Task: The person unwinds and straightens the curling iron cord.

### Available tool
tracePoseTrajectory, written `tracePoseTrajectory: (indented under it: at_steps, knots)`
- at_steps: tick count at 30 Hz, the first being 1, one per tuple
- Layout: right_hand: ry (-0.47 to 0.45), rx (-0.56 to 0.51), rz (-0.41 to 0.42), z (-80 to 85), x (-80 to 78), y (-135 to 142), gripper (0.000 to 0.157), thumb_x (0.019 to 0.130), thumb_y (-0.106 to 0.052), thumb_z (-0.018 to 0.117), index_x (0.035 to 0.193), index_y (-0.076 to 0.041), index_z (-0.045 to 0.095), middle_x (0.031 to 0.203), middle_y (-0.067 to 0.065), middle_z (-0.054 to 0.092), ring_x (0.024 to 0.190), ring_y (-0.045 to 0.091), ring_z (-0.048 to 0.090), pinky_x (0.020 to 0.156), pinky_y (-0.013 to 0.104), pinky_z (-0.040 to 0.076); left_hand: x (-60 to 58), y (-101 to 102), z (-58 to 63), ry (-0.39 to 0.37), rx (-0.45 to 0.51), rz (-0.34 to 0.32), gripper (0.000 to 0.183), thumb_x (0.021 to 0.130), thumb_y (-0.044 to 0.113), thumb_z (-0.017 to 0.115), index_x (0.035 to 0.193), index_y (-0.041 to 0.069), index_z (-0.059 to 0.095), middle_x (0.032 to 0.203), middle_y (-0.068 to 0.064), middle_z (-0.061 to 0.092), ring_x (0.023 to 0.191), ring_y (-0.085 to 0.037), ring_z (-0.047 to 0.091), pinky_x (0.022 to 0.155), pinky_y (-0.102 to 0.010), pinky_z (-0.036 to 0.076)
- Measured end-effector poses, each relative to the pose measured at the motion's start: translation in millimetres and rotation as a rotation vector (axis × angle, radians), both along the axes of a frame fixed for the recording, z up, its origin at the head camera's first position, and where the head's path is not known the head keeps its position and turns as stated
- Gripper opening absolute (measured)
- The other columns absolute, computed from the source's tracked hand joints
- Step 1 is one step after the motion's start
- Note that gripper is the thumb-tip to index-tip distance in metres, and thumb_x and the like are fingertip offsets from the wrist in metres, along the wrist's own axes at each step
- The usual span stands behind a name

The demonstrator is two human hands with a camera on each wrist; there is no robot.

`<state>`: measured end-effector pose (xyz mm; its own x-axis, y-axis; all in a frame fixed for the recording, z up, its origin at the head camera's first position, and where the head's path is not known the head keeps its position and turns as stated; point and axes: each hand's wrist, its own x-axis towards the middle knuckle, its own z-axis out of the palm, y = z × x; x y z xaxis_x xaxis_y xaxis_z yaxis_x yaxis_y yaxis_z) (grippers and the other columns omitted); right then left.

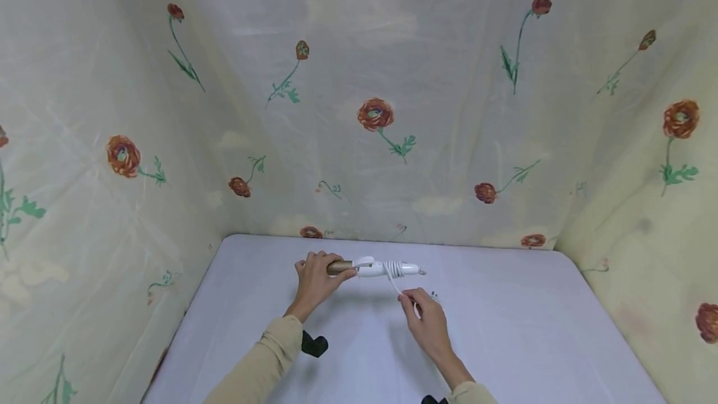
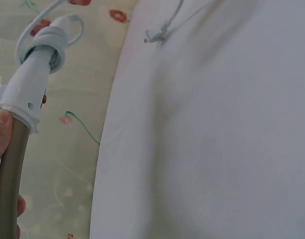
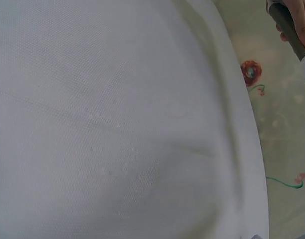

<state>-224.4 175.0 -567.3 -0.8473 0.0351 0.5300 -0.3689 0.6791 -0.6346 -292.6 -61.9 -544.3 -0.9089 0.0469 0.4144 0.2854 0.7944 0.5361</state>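
While the curling iron [image 1: 370,270] is seen near the centre of the head view, held roughly level above the white table [image 1: 505,329], its brown barrel [image 1: 339,267] is found gripped by the left hand [image 1: 321,276], and its cord [image 1: 394,269], wound several turns around the white handle [image 1: 414,269], is pinched by the right hand [image 1: 429,320]. The pinch is recorded by the head view only. The plug [image 2: 153,36] is shown plainly at the upper middle of the left wrist view, whereas in the head view it is partly covered by the right hand; whether the table is touched by it cannot be determined. The far end of the barrel is hidden by the left hand in the head view and cut off at the lower left of the left wrist view. In the right wrist view, the handle is cropped by the right edge, and a grey fragment [image 3: 256,237] at the bottom edge cannot be identified. A black object [image 1: 315,346] beside the left sleeve [image 1: 258,360] is likewise not made out.
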Motion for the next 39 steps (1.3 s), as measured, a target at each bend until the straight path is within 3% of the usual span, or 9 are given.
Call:
tracePoseTrajectory:
  at_steps: [8,16,27,39]
  knots:
    - [0.069,0.059,0.014,13.1,4.2,1.0,0.006,0.088,-0.016,0.066,0.085,-0.013,0.070,0.071,-0.011,0.057,0.061,0.006,0.048,0.057,0.019,0.038,2.3,-0.3,-1.0,0.008,-0.008,0.006,0.045,0.071,0.058,0.073,0.094,0.019,0.072,0.088,-0.002,0.066,0.083,-0.019,0.049,0.082,-0.048,0.030]
    - [0.023,0.146,0.062,25.2,3.6,6.2,0.005,0.088,-0.017,0.067,0.084,-0.015,0.069,0.071,-0.013,0.055,0.058,0.007,0.047,0.053,0.018,0.034,3.4,-1.0,-0.9,0.032,-0.046,0.019,0.045,0.070,0.058,0.074,0.094,0.020,0.072,0.088,-0.001,0.066,0.084,-0.019,0.050,0.083,-0.048,0.030]
    - [0.046,0.236,0.104,42.1,-2.2,13.4,0.006,0.088,-0.017,0.067,0.085,-0.013,0.068,0.072,-0.011,0.055,0.058,0.005,0.045,0.050,0.016,0.031,3.6,-2.1,-1.3,0.035,-0.084,0.016,0.046,0.069,0.059,0.074,0.094,0.020,0.073,0.087,-0.001,0.066,0.083,-0.019,0.050,0.081,-0.047,0.031]
    - [0.025,0.184,0.189,59.4,-8.0,13.0,0.003,0.088,-0.012,0.067,0.089,-0.010,0.069,0.075,-0.008,0.059,0.057,-0.001,0.038,0.050,0.017,0.036,3.3,-2.8,-1.6,0.043,-0.083,0.000,0.046,0.069,0.058,0.074,0.095,0.021,0.073,0.086,-0.001,0.065,0.081,-0.018,0.047,0.079,-0.045,0.029]
